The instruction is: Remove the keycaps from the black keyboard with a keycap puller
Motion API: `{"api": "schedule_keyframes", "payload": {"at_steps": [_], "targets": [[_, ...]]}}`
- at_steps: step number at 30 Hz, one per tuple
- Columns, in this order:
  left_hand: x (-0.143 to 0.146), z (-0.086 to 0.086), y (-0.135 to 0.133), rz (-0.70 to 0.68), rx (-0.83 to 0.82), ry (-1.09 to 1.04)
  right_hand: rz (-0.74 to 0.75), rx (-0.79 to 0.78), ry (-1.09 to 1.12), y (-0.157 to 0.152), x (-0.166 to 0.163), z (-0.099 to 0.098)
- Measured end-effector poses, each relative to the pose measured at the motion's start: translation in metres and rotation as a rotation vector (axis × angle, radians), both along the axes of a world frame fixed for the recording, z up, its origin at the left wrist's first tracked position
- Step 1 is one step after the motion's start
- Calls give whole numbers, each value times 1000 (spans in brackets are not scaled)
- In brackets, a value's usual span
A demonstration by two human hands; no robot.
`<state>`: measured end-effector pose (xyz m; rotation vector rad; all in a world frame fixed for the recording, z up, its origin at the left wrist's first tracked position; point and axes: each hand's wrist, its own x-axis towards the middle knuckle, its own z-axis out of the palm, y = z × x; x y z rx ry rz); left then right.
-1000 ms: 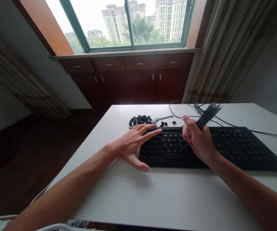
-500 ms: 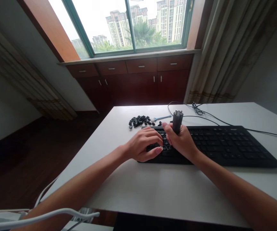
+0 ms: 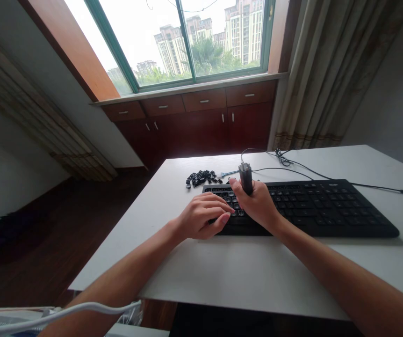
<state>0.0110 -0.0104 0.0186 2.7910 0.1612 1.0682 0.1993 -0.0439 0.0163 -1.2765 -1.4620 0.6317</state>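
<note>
A black keyboard (image 3: 327,208) lies on the white table. My right hand (image 3: 259,206) is closed around the dark handle of a keycap puller (image 3: 246,180), held upright over the left half of the keyboard. Metal prongs stick up at its top, and thin wire shows below my fist by the keys. My left hand (image 3: 201,215) rests over the keyboard's left end with its fingers stretched out, thumb and index tips close to the wire. Between the hands, bare key sockets (image 3: 235,206) show where caps are off. No object is visible in the left hand.
A heap of loose black keycaps (image 3: 201,178) lies behind the keyboard's left end, beside a small blue brush-like tool (image 3: 230,173). A black cable (image 3: 284,161) runs along the table's back. At the lower left is a white tube (image 3: 92,306) by the table edge (image 3: 222,306).
The view has shifted slightly. My left fingers have straightened and drawn back a little from the puller, baring more key sockets. My right hand keeps its hold on the puller.
</note>
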Motion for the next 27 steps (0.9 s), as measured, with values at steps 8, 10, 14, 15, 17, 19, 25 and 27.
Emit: {"api": "schedule_keyframes", "payload": {"at_steps": [8,10,14,15,17,19,25,27], "targets": [[3,-2,2,-38,-21,2,58,-31,-19,1,3,1],[3,-1,2,-43,-17,-2,68,-34,-17,1,4,2],[3,-1,2,-39,2,4,112,-52,2,4,2,0],[3,-1,2,-39,6,5,120,-57,3,5,2,0],[3,-1,2,-44,11,5,119,-58,-2,6,1,-1],[3,-2,2,-51,14,0,107,-61,-16,8,0,-1],[4,-2,3,-39,28,-7,72,-26,-121,12,-1,3],[4,-1,3,-37,30,-3,62,-13,-171,12,-1,4]]}}
